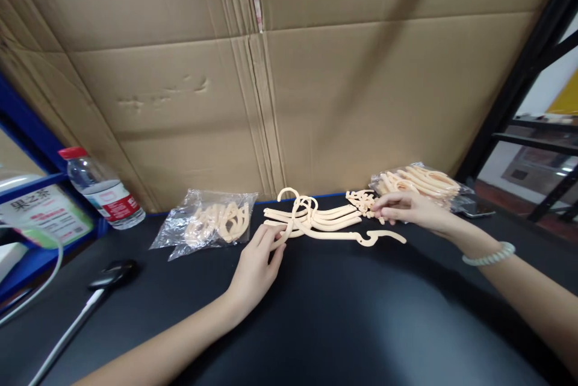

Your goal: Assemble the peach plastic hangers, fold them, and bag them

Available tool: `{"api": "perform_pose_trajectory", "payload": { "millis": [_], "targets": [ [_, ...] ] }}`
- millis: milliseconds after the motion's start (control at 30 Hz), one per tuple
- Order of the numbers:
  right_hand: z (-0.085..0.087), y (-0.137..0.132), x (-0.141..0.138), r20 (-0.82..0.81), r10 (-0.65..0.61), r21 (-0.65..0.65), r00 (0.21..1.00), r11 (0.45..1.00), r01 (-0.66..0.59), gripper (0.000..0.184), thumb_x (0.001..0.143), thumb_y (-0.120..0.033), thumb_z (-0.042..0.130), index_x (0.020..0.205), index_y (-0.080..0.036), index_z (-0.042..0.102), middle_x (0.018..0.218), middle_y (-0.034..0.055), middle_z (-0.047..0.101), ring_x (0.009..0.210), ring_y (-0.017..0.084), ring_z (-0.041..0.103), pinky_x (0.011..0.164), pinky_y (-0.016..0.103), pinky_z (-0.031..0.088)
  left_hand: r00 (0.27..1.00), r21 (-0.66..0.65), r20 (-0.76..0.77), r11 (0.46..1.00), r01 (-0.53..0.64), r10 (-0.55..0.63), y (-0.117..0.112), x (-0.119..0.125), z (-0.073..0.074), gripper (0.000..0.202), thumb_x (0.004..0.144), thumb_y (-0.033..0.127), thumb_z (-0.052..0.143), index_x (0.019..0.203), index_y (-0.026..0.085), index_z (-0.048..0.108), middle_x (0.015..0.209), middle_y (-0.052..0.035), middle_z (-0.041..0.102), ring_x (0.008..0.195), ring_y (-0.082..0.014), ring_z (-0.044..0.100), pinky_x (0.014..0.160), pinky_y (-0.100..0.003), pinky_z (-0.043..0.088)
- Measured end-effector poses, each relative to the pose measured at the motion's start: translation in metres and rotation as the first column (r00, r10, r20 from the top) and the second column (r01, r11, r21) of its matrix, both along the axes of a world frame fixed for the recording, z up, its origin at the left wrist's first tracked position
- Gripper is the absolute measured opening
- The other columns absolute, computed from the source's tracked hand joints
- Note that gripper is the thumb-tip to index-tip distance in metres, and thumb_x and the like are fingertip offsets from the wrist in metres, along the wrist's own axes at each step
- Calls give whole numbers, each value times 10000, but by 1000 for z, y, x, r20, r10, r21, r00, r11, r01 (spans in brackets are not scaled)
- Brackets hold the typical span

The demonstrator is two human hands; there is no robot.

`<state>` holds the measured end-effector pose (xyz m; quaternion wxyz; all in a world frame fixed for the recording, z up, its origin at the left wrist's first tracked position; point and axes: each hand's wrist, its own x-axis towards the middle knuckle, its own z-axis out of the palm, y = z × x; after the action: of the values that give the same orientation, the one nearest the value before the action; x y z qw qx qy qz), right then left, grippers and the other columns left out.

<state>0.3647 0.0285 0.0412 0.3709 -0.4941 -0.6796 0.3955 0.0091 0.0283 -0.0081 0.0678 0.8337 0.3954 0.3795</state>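
Several cream plastic hangers [316, 217] lie in a loose stack on the black table [343, 320], hooks pointing up. My left hand [257, 265] pinches the left end of one hanger between thumb and fingers. My right hand [406, 208] rests at the stack's right end, its fingers closed on a small bunch of cream clip pieces [361, 200]. A single long cream hanger bar [379, 236] lies in front of the stack. A beaded bracelet [490, 255] sits on my right wrist.
A clear bag of cream hangers [212, 223] lies left of the stack, and another such bag [424, 184] behind my right hand. A water bottle [103, 190] stands far left beside blue shelving [27, 151]. A cardboard wall [271, 73] backs the table. A black-tipped tool [108, 274] lies front left.
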Motion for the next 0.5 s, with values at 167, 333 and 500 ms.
{"api": "perform_pose_trajectory", "payload": {
  "millis": [167, 333, 500],
  "targets": [
    [1, -10, -14, 319, 299, -42, 899, 953, -301, 317, 737, -393, 719, 965, -172, 719, 782, 37, 683, 707, 161, 602, 634, 271, 463, 994, 22, -105, 999, 30, -28, -11, 6, 4, 263, 919, 136, 420, 1151, 213, 519, 1042, -71, 575, 949, -207, 611, 746, -323, 554],
    [0, -15, -14, 415, 451, -201, 790, 892, -404, 149, 756, -276, 643, 804, -153, 711, 725, 38, 698, 634, 143, 596, 581, 239, 443, 982, -28, -177, 997, 68, -72, -27, 13, 8, 240, 915, 137, 424, 1109, 195, 551, 1023, -79, 582, 944, -211, 610, 769, -329, 543],
    [4, -14, -2, 462, 502, -307, 731, 864, -399, 133, 710, -233, 636, 768, -161, 731, 727, 40, 717, 646, 157, 624, 579, 235, 450, 934, 23, -349, 996, 91, -77, -37, 15, 7, 235, 916, 129, 431, 1103, 177, 565, 978, -85, 613, 908, -227, 591, 772, -376, 498]
  ]
}}
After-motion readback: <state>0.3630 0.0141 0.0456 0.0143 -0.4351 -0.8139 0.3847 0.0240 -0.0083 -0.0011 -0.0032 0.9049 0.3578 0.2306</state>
